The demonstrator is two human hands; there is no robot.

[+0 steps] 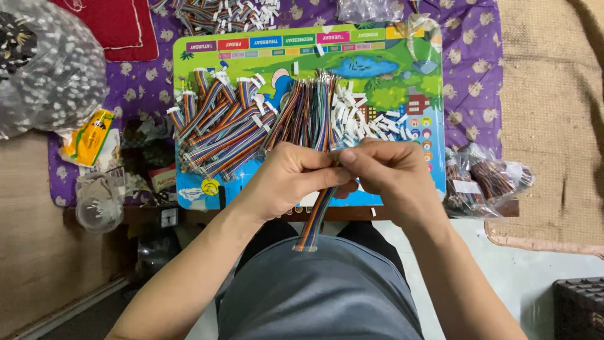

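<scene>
Both hands, left hand (pixel 290 171) and right hand (pixel 385 169), pinch one rainbow ribbon cable (pixel 313 223) at the near edge of the colourful board (pixel 402 94); fitting its end seems in progress, needing steady alignment.

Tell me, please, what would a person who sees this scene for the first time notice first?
First, the two hands in the middle: the left hand and the right hand pinch one rainbow ribbon cable, whose free end hangs down toward the lap. Just behind them, a heap of similar cables and loose white connectors covers a bright picture board. At the far left lies a big clear bag of white parts.
</scene>
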